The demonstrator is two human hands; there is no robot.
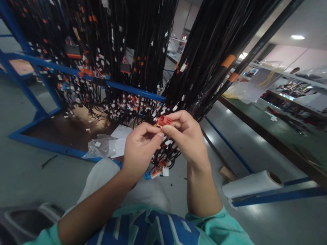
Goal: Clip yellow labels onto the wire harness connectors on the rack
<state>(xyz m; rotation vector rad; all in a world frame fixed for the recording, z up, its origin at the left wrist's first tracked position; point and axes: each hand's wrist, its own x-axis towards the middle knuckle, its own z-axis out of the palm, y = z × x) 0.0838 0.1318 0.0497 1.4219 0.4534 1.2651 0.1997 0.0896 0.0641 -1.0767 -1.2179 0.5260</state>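
Note:
A red plastic connector (165, 120) is pinched between the thumb and fingers of my right hand (188, 136). Just left of it and slightly lower, my left hand (140, 145) is closed, thumb against forefinger, close to the connector's lower edge. What sits between those left fingertips is too small to make out. Below both hands hang wire ends with an orange-and-white connector (156, 172), a blue connector (147, 175) and a white tag (165, 172). Behind them a thick bundle of black cables (198, 63) drops from above.
A blue metal rack (126, 88) holds many hanging harnesses. On its brown base (62, 126) lie a clear plastic bag (101, 147) and white paper (121, 133). At right stand a green-topped table (287, 125) and a roll of white film (251, 184).

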